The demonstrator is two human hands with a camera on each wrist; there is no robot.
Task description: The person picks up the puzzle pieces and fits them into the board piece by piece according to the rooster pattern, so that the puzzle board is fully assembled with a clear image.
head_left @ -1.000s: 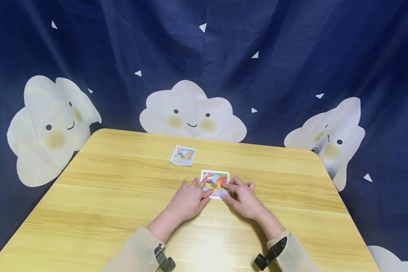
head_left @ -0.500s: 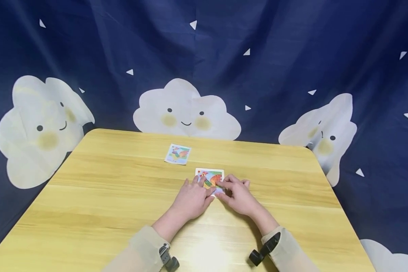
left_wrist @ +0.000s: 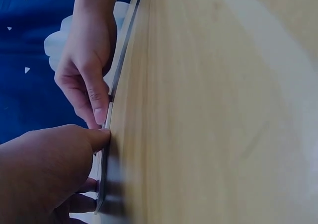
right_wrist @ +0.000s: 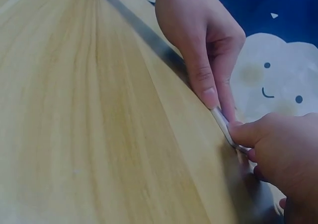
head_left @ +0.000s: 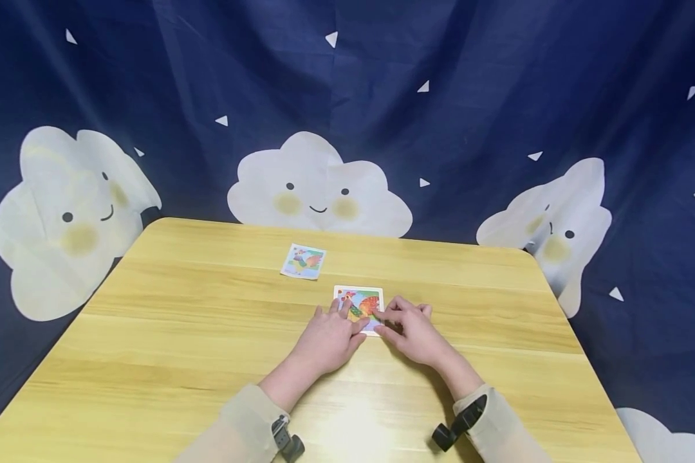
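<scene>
A small white-framed rooster picture puzzle (head_left: 372, 297) lies on the wooden table (head_left: 208, 334). My left hand (head_left: 327, 337) rests on its left and lower part, with spread fingertips on the picture and the thumb at the near edge. From the other side, my right hand (head_left: 418, 335) touches the right part with index finger and thumb, a gap between their tips. In the left wrist view, the puzzle shows edge-on as a thin board (left_wrist: 103, 169) beside the left thumb. Seen from the right wrist, the right thumb (right_wrist: 243, 132) meets the board's edge. The fingers hide its lower part.
Beyond the puzzle, a paper picture card (head_left: 304, 262) with a matching rooster lies up and to the left. A dark blue curtain (head_left: 382, 77) with smiling clouds hangs behind the table's far edge. Black straps with small cameras sit on both sleeves.
The left fingers have moved a little further over the picture. The right hand has shifted slightly away to the right in the last half second. The head view has turned slightly.
</scene>
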